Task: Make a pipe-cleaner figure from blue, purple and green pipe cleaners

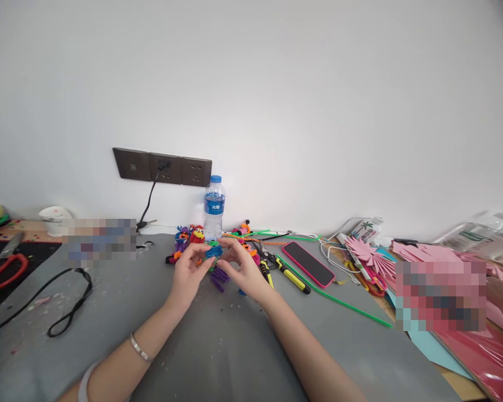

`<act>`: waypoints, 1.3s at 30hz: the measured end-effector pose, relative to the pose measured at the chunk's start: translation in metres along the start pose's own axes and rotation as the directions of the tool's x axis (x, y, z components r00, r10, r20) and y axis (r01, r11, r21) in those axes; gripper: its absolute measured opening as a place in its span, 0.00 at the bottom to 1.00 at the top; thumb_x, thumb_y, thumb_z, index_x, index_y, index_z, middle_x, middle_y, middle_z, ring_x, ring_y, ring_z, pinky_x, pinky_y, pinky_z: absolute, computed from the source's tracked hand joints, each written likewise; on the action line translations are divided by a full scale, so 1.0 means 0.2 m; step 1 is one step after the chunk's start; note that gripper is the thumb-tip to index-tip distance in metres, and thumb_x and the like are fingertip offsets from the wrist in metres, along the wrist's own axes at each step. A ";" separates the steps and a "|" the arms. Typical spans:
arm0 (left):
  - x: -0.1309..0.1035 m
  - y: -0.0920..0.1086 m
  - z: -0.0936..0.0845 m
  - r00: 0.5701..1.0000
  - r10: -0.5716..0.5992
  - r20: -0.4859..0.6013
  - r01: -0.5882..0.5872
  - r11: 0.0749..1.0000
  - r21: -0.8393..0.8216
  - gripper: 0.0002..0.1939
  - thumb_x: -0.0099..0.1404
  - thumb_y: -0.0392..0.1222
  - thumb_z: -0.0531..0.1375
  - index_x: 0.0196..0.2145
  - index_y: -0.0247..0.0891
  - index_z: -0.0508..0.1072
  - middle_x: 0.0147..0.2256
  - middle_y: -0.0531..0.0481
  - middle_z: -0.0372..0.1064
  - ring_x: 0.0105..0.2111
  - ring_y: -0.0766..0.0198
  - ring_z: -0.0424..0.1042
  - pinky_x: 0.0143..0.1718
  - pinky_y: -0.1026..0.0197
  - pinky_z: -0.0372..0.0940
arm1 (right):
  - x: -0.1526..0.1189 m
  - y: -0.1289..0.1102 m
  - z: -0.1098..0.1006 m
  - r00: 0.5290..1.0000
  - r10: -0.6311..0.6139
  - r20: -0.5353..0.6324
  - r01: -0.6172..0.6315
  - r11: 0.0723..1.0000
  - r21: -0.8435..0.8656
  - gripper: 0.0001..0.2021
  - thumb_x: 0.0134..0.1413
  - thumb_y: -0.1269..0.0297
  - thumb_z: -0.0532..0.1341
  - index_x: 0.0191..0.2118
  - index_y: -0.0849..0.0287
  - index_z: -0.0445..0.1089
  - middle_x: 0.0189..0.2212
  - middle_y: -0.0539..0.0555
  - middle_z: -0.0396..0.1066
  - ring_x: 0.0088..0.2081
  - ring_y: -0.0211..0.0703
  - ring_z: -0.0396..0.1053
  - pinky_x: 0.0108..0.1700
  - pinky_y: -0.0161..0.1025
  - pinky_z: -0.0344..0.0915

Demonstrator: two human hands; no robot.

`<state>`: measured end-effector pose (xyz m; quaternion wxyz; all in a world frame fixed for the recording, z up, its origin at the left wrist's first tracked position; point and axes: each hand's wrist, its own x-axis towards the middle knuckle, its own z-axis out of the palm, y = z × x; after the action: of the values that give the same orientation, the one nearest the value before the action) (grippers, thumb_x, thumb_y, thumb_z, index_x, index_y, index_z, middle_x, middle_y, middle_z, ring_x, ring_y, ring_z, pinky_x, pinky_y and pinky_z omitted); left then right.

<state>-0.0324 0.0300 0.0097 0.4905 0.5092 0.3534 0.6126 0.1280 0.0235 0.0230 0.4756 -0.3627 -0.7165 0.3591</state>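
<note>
1. While the left hand [191, 269] pinches one side of the blue craft [213, 252], the right hand [243, 272] grips its other side.
2. The craft is between the fingertips, over the grey mat [201, 346], in front of the bottle [214, 205].
3. A purple coil [219, 281] shows just below it; whether they join, I cannot tell.
4. Right of the hands lie pliers [294, 277] and a phone [308, 263], a green stem [339, 301] between them.
</note>
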 end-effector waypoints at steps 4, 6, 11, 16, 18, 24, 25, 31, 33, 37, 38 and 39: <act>0.00 -0.01 0.00 0.998 -0.037 0.049 0.038 0.999 -0.030 0.11 0.54 0.43 0.68 0.35 0.41 0.73 0.39 0.49 0.71 0.42 0.58 0.73 0.41 0.59 0.70 | 0.01 0.01 0.00 0.998 0.063 -0.017 -0.060 0.989 0.135 0.16 0.61 0.61 0.58 0.54 0.55 0.64 0.39 0.55 0.70 0.37 0.42 0.71 0.43 0.42 0.71; -0.01 -0.02 0.00 0.995 -0.066 0.077 0.070 0.997 -0.042 0.12 0.54 0.43 0.68 0.36 0.41 0.73 0.40 0.49 0.72 0.42 0.58 0.73 0.41 0.59 0.70 | 0.01 0.02 0.00 0.996 0.080 -0.036 -0.071 0.974 0.214 0.14 0.60 0.60 0.59 0.51 0.55 0.66 0.38 0.55 0.70 0.36 0.42 0.71 0.44 0.43 0.72; -0.01 -0.01 0.00 0.990 -0.116 0.084 0.122 0.990 -0.067 0.13 0.54 0.45 0.68 0.37 0.39 0.73 0.40 0.49 0.72 0.41 0.59 0.73 0.39 0.60 0.72 | 0.03 0.02 0.00 0.990 0.110 -0.085 -0.082 0.955 0.286 0.14 0.57 0.57 0.61 0.48 0.55 0.67 0.40 0.55 0.70 0.38 0.42 0.71 0.44 0.43 0.72; -0.01 0.00 0.00 0.986 -0.154 0.070 0.157 0.986 -0.050 0.14 0.55 0.47 0.67 0.37 0.39 0.74 0.36 0.50 0.72 0.36 0.61 0.74 0.36 0.61 0.72 | 0.03 0.00 -0.01 0.987 0.106 -0.116 -0.075 0.967 0.243 0.11 0.55 0.56 0.63 0.40 0.56 0.71 0.39 0.54 0.68 0.37 0.42 0.70 0.43 0.42 0.72; -0.01 -0.01 0.01 0.982 -0.174 0.078 0.177 0.984 -0.037 0.14 0.55 0.48 0.67 0.37 0.39 0.73 0.32 0.52 0.71 0.32 0.64 0.73 0.33 0.62 0.71 | 0.03 0.00 -0.01 0.988 0.102 -0.118 -0.068 0.962 0.263 0.10 0.55 0.56 0.64 0.38 0.56 0.71 0.38 0.54 0.67 0.36 0.42 0.70 0.42 0.42 0.72; -0.01 -0.01 0.01 0.981 -0.185 0.060 0.188 0.981 -0.055 0.15 0.55 0.49 0.67 0.35 0.38 0.72 0.29 0.54 0.70 0.27 0.66 0.71 0.31 0.64 0.69 | 0.03 0.01 0.00 0.992 0.092 -0.083 -0.071 0.972 0.225 0.11 0.53 0.58 0.65 0.41 0.56 0.70 0.38 0.53 0.68 0.36 0.40 0.70 0.43 0.41 0.70; -0.01 -0.01 0.02 0.980 -0.189 0.058 0.192 0.980 -0.057 0.15 0.54 0.49 0.67 0.35 0.38 0.72 0.28 0.54 0.70 0.26 0.67 0.71 0.31 0.64 0.69 | 0.03 0.01 0.00 0.992 0.093 -0.079 -0.075 0.975 0.209 0.11 0.53 0.59 0.65 0.41 0.56 0.70 0.37 0.53 0.68 0.36 0.40 0.69 0.42 0.40 0.70; 0.00 0.00 0.02 0.979 -0.194 0.056 0.197 0.979 -0.057 0.15 0.53 0.50 0.68 0.32 0.37 0.72 0.27 0.55 0.68 0.27 0.67 0.71 0.31 0.65 0.69 | 0.02 0.00 0.00 0.990 0.124 -0.061 -0.109 0.974 0.199 0.10 0.55 0.58 0.63 0.39 0.57 0.69 0.36 0.53 0.70 0.36 0.41 0.70 0.44 0.41 0.70; 0.00 0.00 0.02 0.981 -0.185 0.060 0.188 0.981 -0.055 0.15 0.53 0.50 0.68 0.32 0.37 0.72 0.27 0.55 0.69 0.27 0.67 0.71 0.31 0.65 0.69 | 0.02 0.01 0.00 0.990 0.130 -0.054 -0.115 0.970 0.216 0.10 0.55 0.58 0.64 0.39 0.57 0.70 0.36 0.53 0.70 0.37 0.41 0.71 0.44 0.41 0.70; 0.00 0.00 0.01 0.982 -0.174 0.068 0.177 0.983 -0.040 0.15 0.52 0.50 0.68 0.30 0.37 0.72 0.28 0.55 0.69 0.26 0.68 0.71 0.31 0.65 0.69 | 0.02 0.01 0.00 0.989 0.141 -0.048 -0.125 0.962 0.242 0.09 0.54 0.58 0.64 0.38 0.58 0.71 0.36 0.54 0.70 0.38 0.42 0.71 0.44 0.42 0.70; 0.00 0.00 0.01 0.983 -0.172 0.070 0.175 0.984 -0.035 0.15 0.52 0.50 0.68 0.30 0.37 0.72 0.28 0.55 0.68 0.26 0.68 0.71 0.31 0.65 0.69 | 0.02 0.01 0.00 0.988 0.143 -0.048 -0.128 0.962 0.242 0.09 0.54 0.58 0.64 0.38 0.58 0.71 0.36 0.54 0.71 0.38 0.42 0.71 0.44 0.42 0.70; 0.00 0.00 0.01 0.982 -0.172 0.071 0.175 0.984 -0.031 0.15 0.52 0.50 0.68 0.30 0.37 0.72 0.28 0.55 0.68 0.26 0.68 0.70 0.31 0.65 0.69 | 0.02 0.01 0.01 0.988 0.146 -0.050 -0.130 0.962 0.240 0.09 0.54 0.58 0.64 0.38 0.57 0.71 0.36 0.54 0.71 0.38 0.42 0.71 0.44 0.42 0.70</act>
<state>-0.0300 0.0301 0.0106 0.5633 0.4878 0.3679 0.5563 0.1260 0.0281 0.0232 0.5128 -0.3645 -0.6253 0.4617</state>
